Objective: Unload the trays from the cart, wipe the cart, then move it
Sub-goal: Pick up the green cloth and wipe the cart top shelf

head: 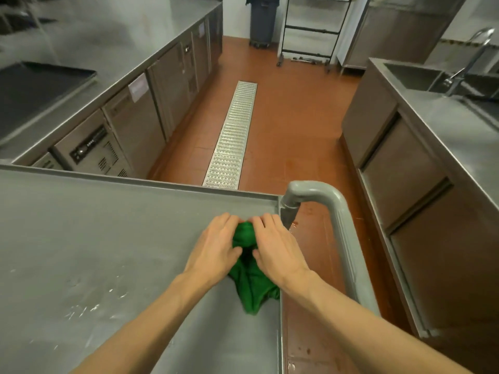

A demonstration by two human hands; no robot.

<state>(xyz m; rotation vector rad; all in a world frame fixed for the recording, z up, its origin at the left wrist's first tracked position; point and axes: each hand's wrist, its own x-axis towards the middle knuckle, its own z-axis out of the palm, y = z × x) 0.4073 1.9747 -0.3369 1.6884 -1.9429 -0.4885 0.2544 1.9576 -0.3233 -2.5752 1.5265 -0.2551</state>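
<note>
I see a green cloth [249, 276] bunched on the cart [108, 238] top, near its right edge, just short of the far right corner. Both hands are on it: left hand [216, 247] covers the cloth's left side, right hand [275, 248] its right side, fingertips of the two almost meeting over the far end. Near end of the cloth trails out toward me from between the wrists, reaching close to the cart's edge.

Cart top is bare grey metal with a raised lip; pale smears and specks on the near left part. Grey handle [337, 225] rises from the far right corner and curves back along the right side, just beside the right hand, not touching it.

Around: dark tray [35, 90] sits on the left bench [108, 49], well apart from the cart. Right bench [445, 125] carries a sink [410, 74] with a tap [472, 49]. Orange tile floor [297, 117] between them, with a metal drain grate [232, 136] running down the aisle. Grey bin [263, 20] and a black rack [310, 31] at the far end. Aisle ahead of the cart looks open.

Grip: both hands' fingers bend down over the cloth, thumbs tucked in at its sides, gathering it against the cart top. Nothing else is held.
</note>
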